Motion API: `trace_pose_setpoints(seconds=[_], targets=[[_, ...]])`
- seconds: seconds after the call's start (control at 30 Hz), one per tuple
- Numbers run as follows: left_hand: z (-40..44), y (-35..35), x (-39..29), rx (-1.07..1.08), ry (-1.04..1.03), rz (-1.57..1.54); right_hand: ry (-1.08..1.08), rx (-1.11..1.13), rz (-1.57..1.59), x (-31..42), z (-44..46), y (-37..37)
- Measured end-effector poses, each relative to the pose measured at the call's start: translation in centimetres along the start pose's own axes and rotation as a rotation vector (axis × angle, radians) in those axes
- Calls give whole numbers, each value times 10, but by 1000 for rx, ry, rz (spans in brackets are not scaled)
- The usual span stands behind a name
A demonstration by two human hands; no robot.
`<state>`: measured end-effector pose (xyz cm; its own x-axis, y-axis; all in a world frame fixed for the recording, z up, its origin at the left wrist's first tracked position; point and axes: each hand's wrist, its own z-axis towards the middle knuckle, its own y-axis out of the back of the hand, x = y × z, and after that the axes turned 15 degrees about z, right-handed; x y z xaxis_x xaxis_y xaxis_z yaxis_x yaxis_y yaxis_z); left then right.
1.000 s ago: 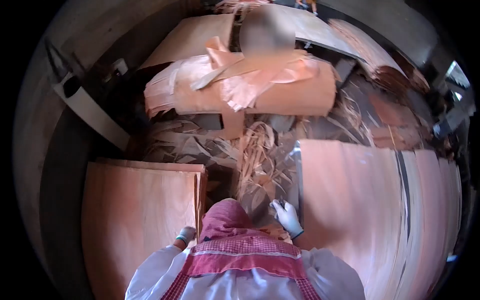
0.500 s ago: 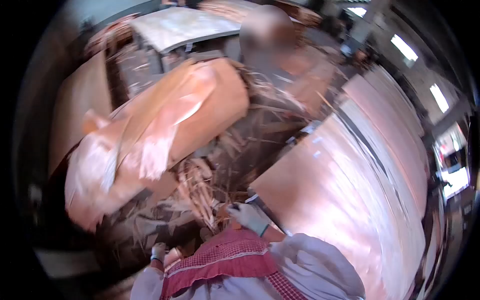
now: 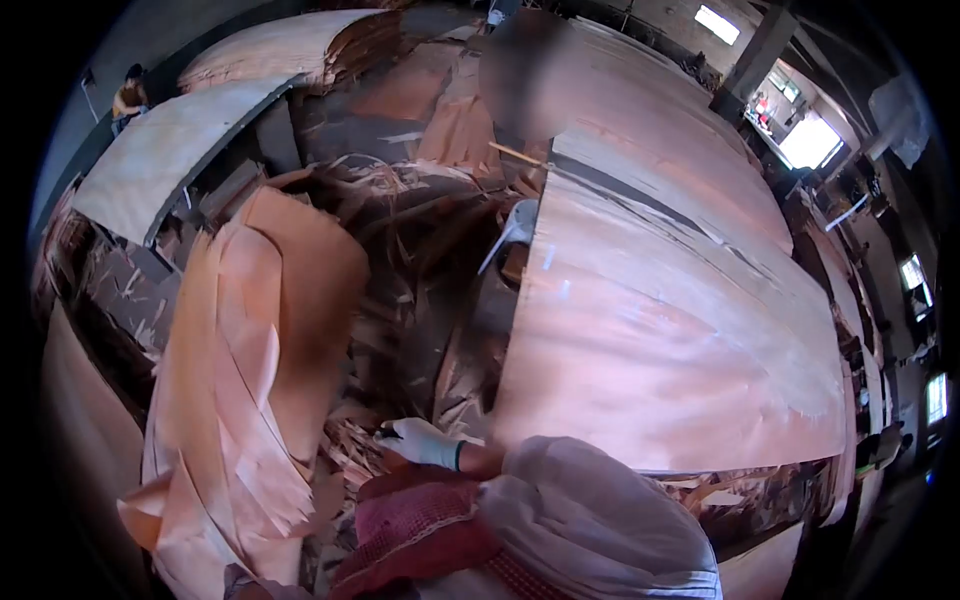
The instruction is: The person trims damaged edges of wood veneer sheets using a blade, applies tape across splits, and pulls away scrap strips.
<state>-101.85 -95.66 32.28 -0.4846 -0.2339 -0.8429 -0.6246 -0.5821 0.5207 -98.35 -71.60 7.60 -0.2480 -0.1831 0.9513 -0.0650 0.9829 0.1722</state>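
Observation:
My right hand (image 3: 422, 444), in a pale glove with a teal cuff, is in front of my body at the lower middle. Its fingers are curled together; a dark spot shows at the tips, and what they hold, if anything, cannot be made out. Below and behind the hand are torn veneer strips (image 3: 350, 445). Left of it stands a large pile of loose, curled wood veneer sheets (image 3: 225, 360), with ragged edges hanging at the front. My left hand is not visible; only what looks like a bit of sleeve (image 3: 245, 586) shows at the bottom edge.
To the right lies a wide stack of flat veneer sheets (image 3: 660, 340), with another stack (image 3: 660, 130) beyond it. A white jug-like container (image 3: 518, 222) stands by its near-left edge. Veneer scraps litter the floor (image 3: 410, 290). A pale board table (image 3: 180, 150) and a person (image 3: 130, 100) are farther left.
My view has turned right, so the veneer pile sits farther left and the flat stack shows more fully. My left hand has gone out of view. My right hand appears farther left.

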Motion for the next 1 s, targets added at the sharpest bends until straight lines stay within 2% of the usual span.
trace_pose_setpoints(seconds=[0.07, 0.2, 0.27, 0.3, 0.37, 0.4, 0.43, 0.53, 0.73, 0.83, 0.93, 0.97, 1.0], targets=[[33, -12, 28, 91, 102, -45, -17, -40, -37, 28, 14, 4], [72, -33, 91, 175, 273, -103, 30, -124, -23, -2, 44, 6], [84, -28, 115, 196, 299, -109, 43, -199, 103, -16, 54, 12], [91, -20, 124, 207, 295, -114, -68, -254, 52, 11, 50, 23], [103, 4, 137, 219, 274, -113, 50, -318, -84, -10, 63, 26], [112, 18, 141, 230, 256, -111, -21, -355, -26, -13, 65, 26], [122, 31, 143, 242, 227, -105, -89, -395, 32, 11, 64, 30], [160, 71, 138, 301, 103, -85, -181, -435, 49, 17, 82, 31], [260, 144, 112, 455, -290, -80, -103, -483, -15, -8, 131, 68], [324, 152, 94, 555, -515, -112, -279, -582, -19, 36, 142, 123], [396, 139, 83, 608, -633, -110, -187, -690, 20, -19, 173, 199], [424, 131, 81, 613, -645, -98, -147, -796, 6, -27, 179, 224], [454, 120, 79, 607, -646, -80, -205, -843, 103, -12, 181, 254]])
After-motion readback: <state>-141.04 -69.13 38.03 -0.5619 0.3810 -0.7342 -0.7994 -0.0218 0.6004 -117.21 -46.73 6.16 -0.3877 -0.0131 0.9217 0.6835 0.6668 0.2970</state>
